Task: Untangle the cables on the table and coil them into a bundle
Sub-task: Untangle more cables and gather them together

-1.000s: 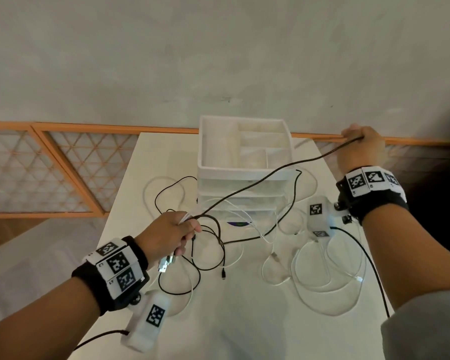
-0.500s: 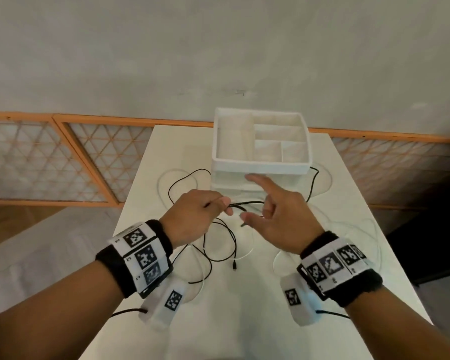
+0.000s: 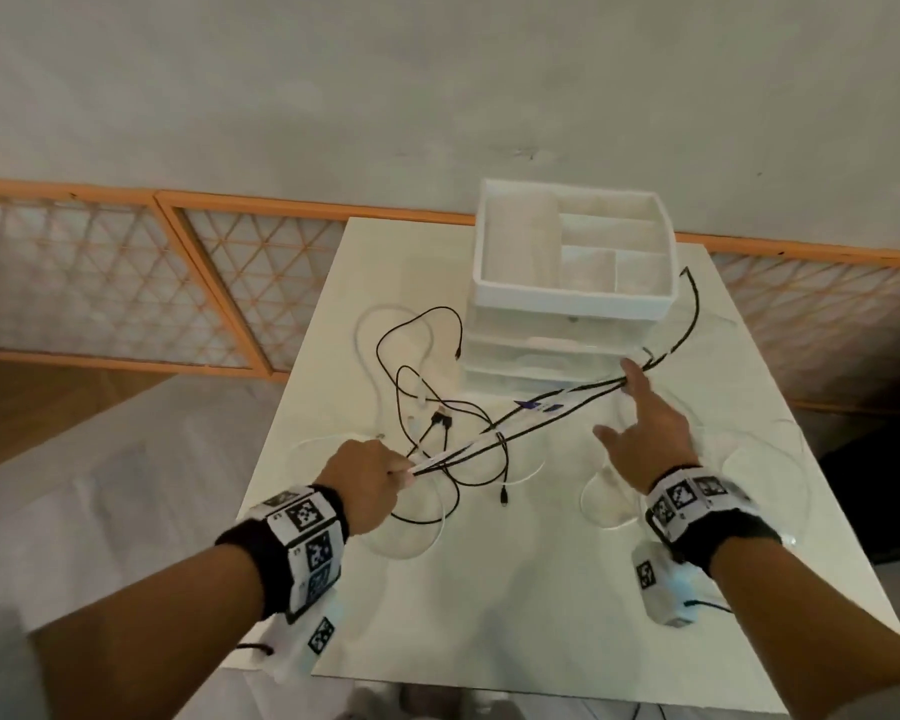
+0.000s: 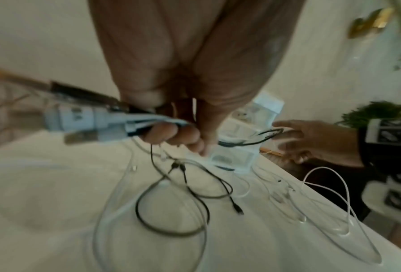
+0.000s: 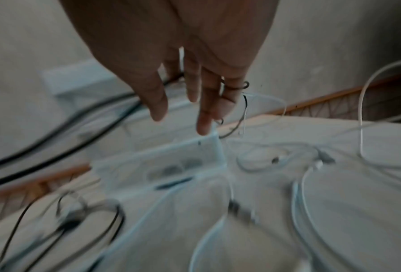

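Note:
Black and white cables lie tangled on the white table (image 3: 489, 615). My left hand (image 3: 385, 475) grips a bunch of cable ends; in the left wrist view its curled fingers (image 4: 171, 134) hold USB plugs (image 4: 85, 136) and black leads. Taut black and white strands (image 3: 468, 449) run from it up to my right hand (image 3: 617, 400). That hand's fingers are straight, with the strands passing at the fingers. In the right wrist view the right hand (image 5: 181, 121) is spread and black cables (image 5: 55, 139) run behind its thumb. A black loop (image 4: 171, 231) hangs below.
A white drawer organizer (image 3: 572, 298) with a divided top tray stands at the table's far side. Loose white cable loops (image 3: 609, 511) lie at the right, another white cable (image 3: 363, 335) at the left. An orange lattice rail (image 3: 219, 283) runs behind the table.
A second ago my right hand held the black cable high at the far right. It came in beside the left hand, then slid right along the strands, drawing them taut.

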Tool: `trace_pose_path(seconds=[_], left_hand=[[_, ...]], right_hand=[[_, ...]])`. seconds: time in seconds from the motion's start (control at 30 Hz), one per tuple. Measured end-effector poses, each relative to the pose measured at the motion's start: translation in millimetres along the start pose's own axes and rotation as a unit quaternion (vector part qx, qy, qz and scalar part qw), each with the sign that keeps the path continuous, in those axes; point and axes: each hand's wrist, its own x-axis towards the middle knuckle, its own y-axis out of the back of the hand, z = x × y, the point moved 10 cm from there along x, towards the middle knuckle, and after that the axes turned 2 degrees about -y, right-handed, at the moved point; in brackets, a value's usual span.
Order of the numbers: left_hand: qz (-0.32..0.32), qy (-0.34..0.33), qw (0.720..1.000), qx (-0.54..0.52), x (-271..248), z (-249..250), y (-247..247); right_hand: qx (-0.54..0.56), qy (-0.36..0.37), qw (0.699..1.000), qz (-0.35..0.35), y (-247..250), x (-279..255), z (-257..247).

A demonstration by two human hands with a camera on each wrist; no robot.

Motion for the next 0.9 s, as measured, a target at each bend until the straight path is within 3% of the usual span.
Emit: trace_pose_path(seconds=[0.07,0.13,0.23,0.3,0.4,0.5,0.57,0.67,0.73,0.8,0.9], left_hand=[[0.035,0.035,0.998,-0.041,0.5,-10.7,-4.9],[0.046,0.043,0.995,-0.083,-0.5,-10.6,-6.5],[0.043,0.051,0.987,-0.143,1.1,-4.3,-3.6],[0.035,0.037,0.987,-0.15,3.4,5.8,0.7],[0.032,0.01,0.99,-0.14,5.6,19.3,8.5],[0.042,0.019,0.986,-0.162,10.6,14.0,14.7],[0.052,0.037,0.979,-0.192,14.2,5.2,17.4],[0.059,0.065,0.963,-0.254,17.9,-5.8,17.5],[0.068,0.065,0.955,-0.281,16.4,-0.7,23.4],[0.081,0.046,0.931,-0.352,14.4,15.2,35.2],[0.059,-0.011,0.88,-0.471,13.5,57.9,49.7]], right_hand=[[-0.006,0.02,1.0,-0.014,-34.0,-18.5,-1.2],[-0.043,0.093,0.994,-0.04,-65.8,-40.0,-22.6],[-0.102,0.179,0.965,-0.165,-125.6,-63.7,-56.9],[-0.139,0.165,0.955,-0.205,-148.7,-62.6,-61.1],[-0.203,0.129,0.949,-0.202,-154.8,-50.6,-57.3],[-0.176,0.127,0.961,-0.169,-129.0,-36.6,-61.5],[-0.102,0.134,0.978,-0.126,-93.3,-25.3,-71.5],[0.063,0.187,0.98,0.005,-6.4,-18.3,-100.7],[0.125,0.201,0.97,0.053,48.3,-22.9,-114.3],[0.141,0.216,0.966,0.011,71.9,-34.6,-130.7],[0.109,0.246,0.96,-0.08,59.8,-60.6,-154.7]])
